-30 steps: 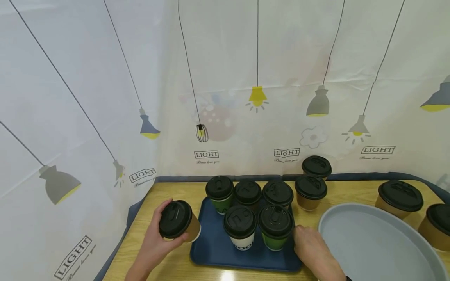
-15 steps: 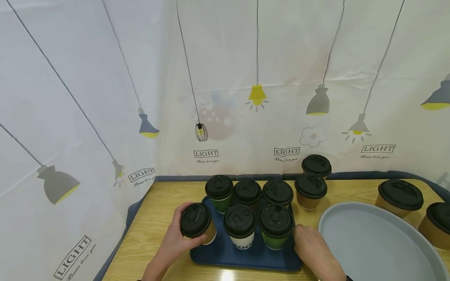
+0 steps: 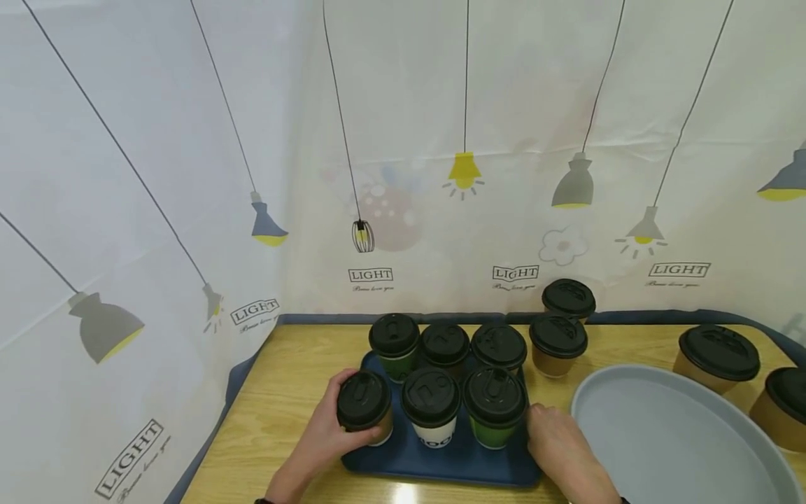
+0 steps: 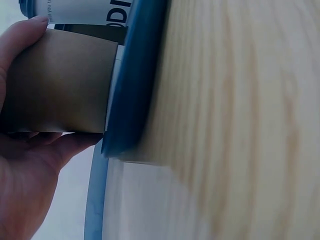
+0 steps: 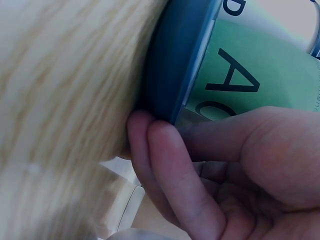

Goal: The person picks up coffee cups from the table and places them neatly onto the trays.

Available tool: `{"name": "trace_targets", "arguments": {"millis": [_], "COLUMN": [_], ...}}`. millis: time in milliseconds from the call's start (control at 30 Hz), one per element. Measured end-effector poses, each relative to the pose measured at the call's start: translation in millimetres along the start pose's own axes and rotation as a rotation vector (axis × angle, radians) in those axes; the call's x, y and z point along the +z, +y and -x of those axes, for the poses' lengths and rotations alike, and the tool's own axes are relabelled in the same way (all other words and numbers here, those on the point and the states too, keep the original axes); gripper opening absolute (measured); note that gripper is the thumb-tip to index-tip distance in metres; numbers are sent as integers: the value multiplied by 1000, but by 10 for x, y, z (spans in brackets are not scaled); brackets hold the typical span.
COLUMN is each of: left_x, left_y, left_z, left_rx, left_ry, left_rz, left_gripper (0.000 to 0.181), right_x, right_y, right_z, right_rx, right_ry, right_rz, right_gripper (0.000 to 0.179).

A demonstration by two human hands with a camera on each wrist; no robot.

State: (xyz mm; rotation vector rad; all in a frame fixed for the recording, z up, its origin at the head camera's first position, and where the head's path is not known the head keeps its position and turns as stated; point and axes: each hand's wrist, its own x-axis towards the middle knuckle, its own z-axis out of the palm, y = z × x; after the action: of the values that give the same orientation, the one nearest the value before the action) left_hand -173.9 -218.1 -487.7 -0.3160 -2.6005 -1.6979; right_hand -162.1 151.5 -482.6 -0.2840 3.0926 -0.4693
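Note:
My left hand (image 3: pixel 322 432) grips a brown paper coffee cup (image 3: pixel 364 400) with a black lid, upright at the front left of the blue tray (image 3: pixel 441 472). In the left wrist view, thumb and fingers wrap the brown cup (image 4: pixel 65 80), its base right at the tray (image 4: pixel 137 85). My right hand (image 3: pixel 557 442) holds the tray's right edge; in the right wrist view its fingers curl at the rim and the thumb lies over it. Beside the held cup stand a white cup (image 3: pixel 436 432) and a green cup (image 3: pixel 492 434), with another green cup (image 3: pixel 397 365) behind.
Two more lidded cups, a middle one (image 3: pixel 444 344) and a right one (image 3: pixel 499 344), fill the tray's back row. Brown cups (image 3: pixel 557 339) stand behind its right corner. A round grey tray (image 3: pixel 680 434) lies on the right, with brown cups (image 3: pixel 718 350) beyond its rim.
My left hand has moved right with the brown cup, from the tray's left edge onto its front left corner, and the cup has gone from tilted to upright. My right hand stays put.

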Motion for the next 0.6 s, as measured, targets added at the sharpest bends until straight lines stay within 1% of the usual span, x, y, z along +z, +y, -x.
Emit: {"name": "trace_targets", "arguments": {"millis": [167, 300, 400, 467, 500, 533, 567, 600], "left_x": [26, 34, 23, -4, -26, -53, -82, -112], "left_y": [-14, -29, -46, -52, -49, -42, -36, -28], "left_z": [6, 17, 40, 65, 81, 99, 118, 134], "left_rx": [-27, -32, -16, 11, 25, 35, 48, 53], "left_ry": [13, 13, -9, -22, -26, -27, -19, -6], "left_rz": [-33, -59, -62, -67, -59, -35, -27, -11], "left_gripper": [101, 108, 120, 127, 128, 125, 118, 106], "right_x": [22, 23, 11, 2, -2, -11, -11, -11], "right_y": [-2, -9, -9, -6, -3, -5, 2, 5], "right_z": [12, 16, 18, 18, 20, 21, 25, 26], "right_rx": [2, 5, 7, -1, -5, -8, -15, -23], "right_ry": [-8, -3, -2, 0, 0, 1, 4, 9], "right_rz": [-7, -11, -12, -9, -7, -7, -3, 0], "right_gripper": [14, 14, 13, 14, 14, 15, 15, 16]}}
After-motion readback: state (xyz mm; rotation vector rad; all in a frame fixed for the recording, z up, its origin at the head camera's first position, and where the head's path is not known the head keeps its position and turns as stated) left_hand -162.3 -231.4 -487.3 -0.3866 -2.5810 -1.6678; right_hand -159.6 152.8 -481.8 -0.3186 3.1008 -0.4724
